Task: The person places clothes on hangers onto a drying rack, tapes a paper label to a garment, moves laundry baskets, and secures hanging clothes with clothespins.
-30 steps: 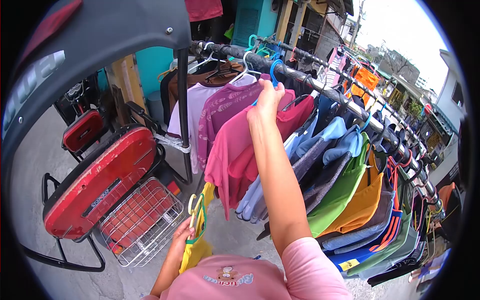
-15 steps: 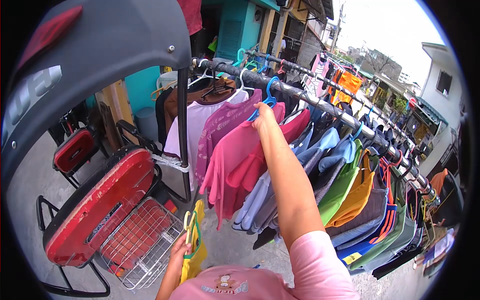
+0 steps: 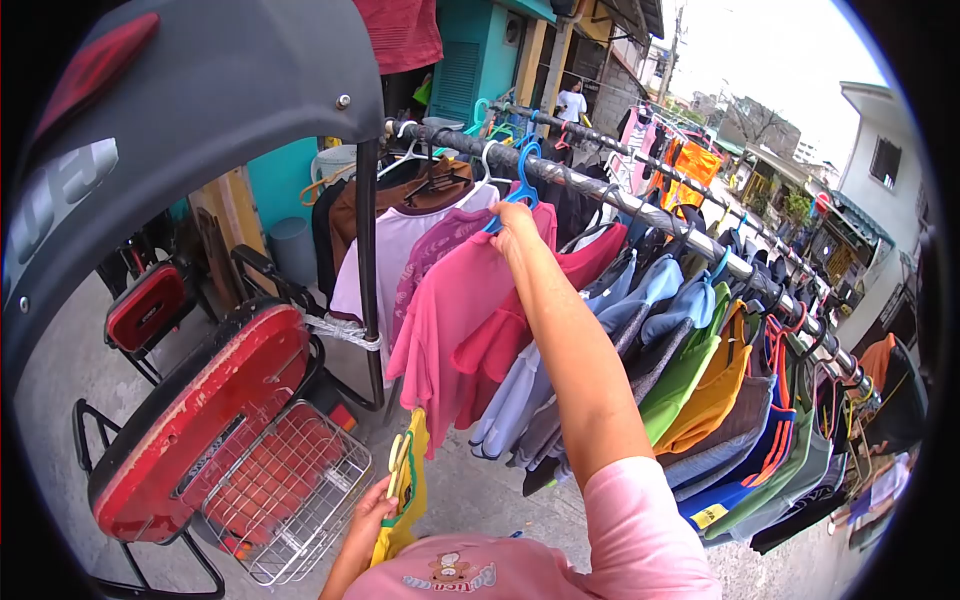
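My right hand (image 3: 516, 224) is closed on the shoulder of a blue hanger (image 3: 526, 178) that bears a pink shirt (image 3: 460, 300). The hanger's hook is up at the metal rail (image 3: 590, 186). Low in front of me, my left hand (image 3: 374, 502) grips a pale yellow hanger (image 3: 398, 462) with a yellow garment with green trim (image 3: 412, 485) on it. Beside the pink shirt hang a purple patterned top (image 3: 425, 245) and a white shirt (image 3: 385, 255) on the left, and a red-pink garment (image 3: 590, 255) on the right.
More garments, among them a green shirt (image 3: 690, 375) and an orange-yellow shirt (image 3: 715, 390), crowd the rail to the right. At left stand a red-and-black seat (image 3: 200, 420), a wire basket (image 3: 285, 500) and a dark vehicle frame (image 3: 250, 80). A person in white (image 3: 571, 103) is farther back.
My right hand has shifted slightly left with the blue hanger and pink shirt. My left hand and the yellow garment sit a little farther right. The person in white shows more clearly.
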### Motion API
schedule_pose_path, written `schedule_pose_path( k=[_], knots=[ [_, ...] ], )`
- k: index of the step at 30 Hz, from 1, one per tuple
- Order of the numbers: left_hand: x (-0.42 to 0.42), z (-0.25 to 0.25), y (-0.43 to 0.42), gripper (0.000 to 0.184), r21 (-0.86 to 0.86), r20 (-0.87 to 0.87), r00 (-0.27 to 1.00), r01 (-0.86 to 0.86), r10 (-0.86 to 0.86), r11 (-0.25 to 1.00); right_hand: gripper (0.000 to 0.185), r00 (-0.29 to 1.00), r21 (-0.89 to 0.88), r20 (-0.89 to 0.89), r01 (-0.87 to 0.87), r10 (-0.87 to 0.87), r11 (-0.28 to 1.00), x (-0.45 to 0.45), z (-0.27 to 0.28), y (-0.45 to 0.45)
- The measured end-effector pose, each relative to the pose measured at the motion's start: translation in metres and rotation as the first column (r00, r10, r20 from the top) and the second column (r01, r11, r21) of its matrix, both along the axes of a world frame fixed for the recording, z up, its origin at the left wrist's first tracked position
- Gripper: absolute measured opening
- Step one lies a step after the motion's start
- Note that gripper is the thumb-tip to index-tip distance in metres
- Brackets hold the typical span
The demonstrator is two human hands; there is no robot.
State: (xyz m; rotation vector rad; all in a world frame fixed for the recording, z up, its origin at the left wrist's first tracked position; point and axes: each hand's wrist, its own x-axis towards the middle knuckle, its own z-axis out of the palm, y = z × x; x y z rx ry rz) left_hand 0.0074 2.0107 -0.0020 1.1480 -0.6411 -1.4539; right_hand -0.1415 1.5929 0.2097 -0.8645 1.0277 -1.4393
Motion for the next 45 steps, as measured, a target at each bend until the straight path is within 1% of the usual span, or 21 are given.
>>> schedule_pose_path(
  k=[4, 6, 7, 9, 11, 13, 16, 17, 20, 26, 31, 32, 33, 34, 35, 37, 39, 41, 42, 44, 45],
  knots=[
    [-0.005, 0.004, 0.001, 0.044, 0.026, 0.04, 0.997, 0.058, -0.059, 0.998, 0.029, 1.0, 0.046, 0.012, -0.005, 0.004, 0.999, 0.0, -0.001, 0.011],
    [-0.007, 0.001, -0.001, 0.045, 0.035, 0.083, 0.992, 0.093, -0.095, 0.995, 0.038, 0.983, 0.049, -0.024, 0.183, -0.182, 0.982, 0.003, 0.008, 0.029],
    [-0.008, -0.002, -0.002, 0.045, 0.026, 0.058, 0.992, 0.113, -0.114, 0.993, 0.046, 0.928, 0.077, -0.207, 0.332, -0.311, 0.94, 0.004, 0.01, 0.027],
    [-0.01, -0.003, -0.003, 0.045, 0.017, 0.038, 0.988, 0.152, -0.153, 0.988, 0.051, 0.815, -0.12, -0.308, 0.478, -0.49, 0.87, 0.005, 0.017, 0.046],
    [-0.014, 0.0, -0.005, 0.045, 0.023, 0.065, 0.981, 0.183, -0.184, 0.983, 0.043, 0.766, -0.476, -0.336, 0.364, -0.548, 0.8, -0.002, 0.017, 0.055],
    [-0.017, -0.002, -0.009, 0.044, 0.029, 0.061, 0.975, 0.213, -0.215, 0.977, 0.028, 0.638, -0.648, -0.553, 0.075, -0.536, 0.758, -0.016, 0.033, 0.093],
    [-0.024, 0.006, -0.014, 0.043, 0.024, 0.122, 0.953, 0.275, -0.276, 0.961, 0.02, 0.2, -0.609, -0.792, -0.184, -0.577, 0.771, -0.031, 0.037, 0.125],
    [-0.026, 0.009, -0.016, 0.043, 0.026, 0.123, 0.951, 0.282, -0.283, 0.959, 0.02, 0.197, -0.608, -0.792, -0.177, -0.578, 0.774, -0.037, 0.038, 0.133],
    [-0.031, 0.012, -0.02, 0.043, 0.06, 0.146, 0.941, 0.301, -0.307, 0.952, 0.025, -0.238, -0.254, -0.903, -0.373, -0.357, 0.892, -0.059, 0.037, 0.148],
    [-0.032, -0.016, -0.026, 0.042, 0.032, 0.086, 0.959, 0.267, -0.268, 0.963, 0.013, -0.363, -0.382, -0.69, -0.553, -0.627, 0.741, -0.085, 0.022, 0.178],
    [-0.031, -0.017, -0.022, 0.043, 0.06, 0.095, 0.966, 0.235, -0.24, 0.97, 0.012, -0.199, -0.395, -0.639, -0.744, -0.743, 0.539, -0.052, -0.031, 0.222],
    [-0.031, -0.015, -0.021, 0.043, 0.073, 0.137, 0.949, 0.278, -0.285, 0.958, 0.014, -0.189, -0.41, -0.674, -0.707, -0.714, 0.575, -0.047, -0.045, 0.229],
    [-0.032, -0.015, -0.021, 0.043, 0.086, 0.177, 0.927, 0.32, -0.33, 0.944, 0.015, -0.034, -0.405, -0.835, -0.636, -0.549, 0.656, -0.042, -0.053, 0.233],
    [-0.032, -0.015, -0.019, 0.043, 0.087, 0.175, 0.927, 0.322, -0.333, 0.943, 0.018, 0.14, -0.538, -0.818, -0.528, -0.558, 0.657, -0.043, -0.066, 0.231],
    [-0.034, -0.017, -0.016, 0.043, 0.075, 0.169, 0.923, 0.339, -0.347, 0.938, 0.022, 0.305, -0.645, -0.764, -0.395, -0.569, 0.654, -0.044, -0.081, 0.225],
    [-0.039, -0.016, -0.016, 0.043, 0.057, 0.158, 0.922, 0.35, -0.355, 0.935, 0.032, 0.763, -0.632, -0.506, -0.011, -0.402, 0.775, -0.03, -0.107, 0.215],
    [-0.04, -0.009, -0.015, 0.043, 0.083, 0.201, 0.895, 0.39, -0.399, 0.917, 0.042, 0.775, -0.549, -0.56, -0.082, -0.293, 0.832, -0.015, -0.123, 0.207],
    [-0.041, -0.004, -0.022, 0.042, 0.069, 0.196, 0.902, 0.38, -0.386, 0.923, 0.038, 0.708, -0.55, -0.686, -0.349, -0.171, 0.759, -0.003, -0.123, 0.2],
    [-0.043, -0.001, -0.025, 0.042, 0.043, 0.186, 0.912, 0.365, -0.366, 0.93, 0.038, 0.706, -0.546, -0.687, -0.346, -0.171, 0.763, -0.001, -0.125, 0.192],
    [-0.04, 0.003, -0.031, 0.042, 0.048, 0.202, 0.911, 0.358, -0.36, 0.932, 0.031, 0.611, -0.513, -0.786, -0.561, -0.094, 0.65, 0.0, -0.133, 0.176],
    [-0.039, 0.004, -0.033, 0.041, 0.048, 0.222, 0.91, 0.347, -0.349, 0.936, 0.026, 0.716, -0.487, -0.698, -0.466, -0.009, 0.739, -0.002, -0.13, 0.174]
  ],
)
